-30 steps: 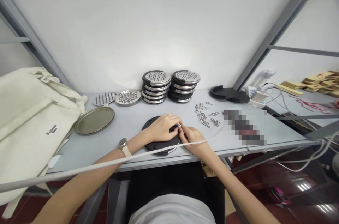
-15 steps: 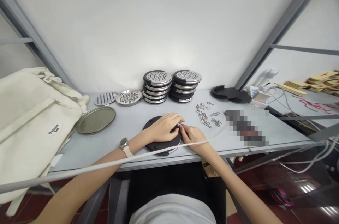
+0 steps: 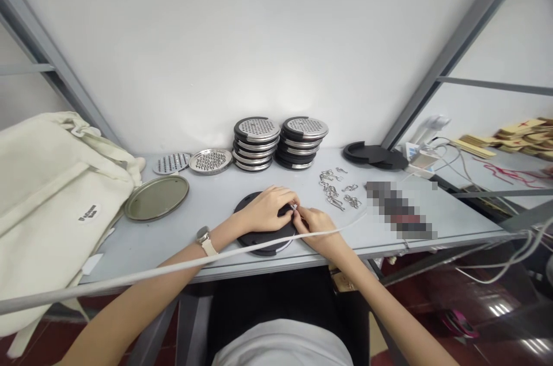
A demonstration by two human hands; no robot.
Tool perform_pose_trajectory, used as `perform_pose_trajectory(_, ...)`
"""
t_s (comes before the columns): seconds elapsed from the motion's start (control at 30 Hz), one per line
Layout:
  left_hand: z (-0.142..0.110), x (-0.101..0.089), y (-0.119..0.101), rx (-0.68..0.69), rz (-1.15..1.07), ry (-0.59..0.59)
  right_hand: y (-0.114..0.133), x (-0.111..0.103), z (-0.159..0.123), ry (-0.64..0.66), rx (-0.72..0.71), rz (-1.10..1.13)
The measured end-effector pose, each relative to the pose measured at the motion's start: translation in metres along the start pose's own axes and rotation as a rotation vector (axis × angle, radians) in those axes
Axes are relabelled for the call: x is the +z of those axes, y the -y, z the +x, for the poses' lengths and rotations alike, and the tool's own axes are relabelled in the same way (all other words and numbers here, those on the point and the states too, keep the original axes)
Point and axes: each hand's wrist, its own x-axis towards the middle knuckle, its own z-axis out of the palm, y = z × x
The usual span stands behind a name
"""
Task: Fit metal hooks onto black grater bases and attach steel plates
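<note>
In front of me a round black disc lies on the table, black side up, with a strip of shiny metal rim at its lower right. My left hand rests over it, fingers curled around its right edge. At that edge a small metal clasp glints between both hands' fingertips. My right hand pinches at it with thumb and forefinger; the fingers hide most of the clasp. Several loose metal clasps lie to the right of my hands.
Behind stand two stacks of round graters with black holders. Loose grater plates and an olive lid-like disc lie left, beside a cream bag. Black holders lie at back right. A white cable crosses before my forearms.
Both hands stay at the disc's right edge. The fingertips have shifted slightly, and more of the metal clasp shows between them. The view has moved a little.
</note>
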Motion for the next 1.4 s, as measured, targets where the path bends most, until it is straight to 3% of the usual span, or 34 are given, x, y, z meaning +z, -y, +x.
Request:
perform_pose_trajectory(0.2, -0.0011, 0.0001, 0.0025, 0.006, 0.036, 0.014, -0.001, 0.0049, -0.0023, -0.041, -0.029, -0.054)
perform_pose_trajectory(0.63, -0.0049, 0.0001, -0.0008, 0.006, -0.005, 0.019, 0.0013, 0.0026, 0.004, 0.069, 0.055, -0.121)
perform_pose_trajectory(1.1, -0.007, -0.0001, -0.0005, -0.034, -0.138, 0.047, -0.0004, 0.0011, 0.0028, 0.084, -0.007, -0.082)
perform_pose_trajectory(1.4, -0.0023, -0.0022, -0.0005, 0.0, 0.001, 0.04, 0.0016, -0.0016, 0.0027, 0.099, 0.03, -0.048)
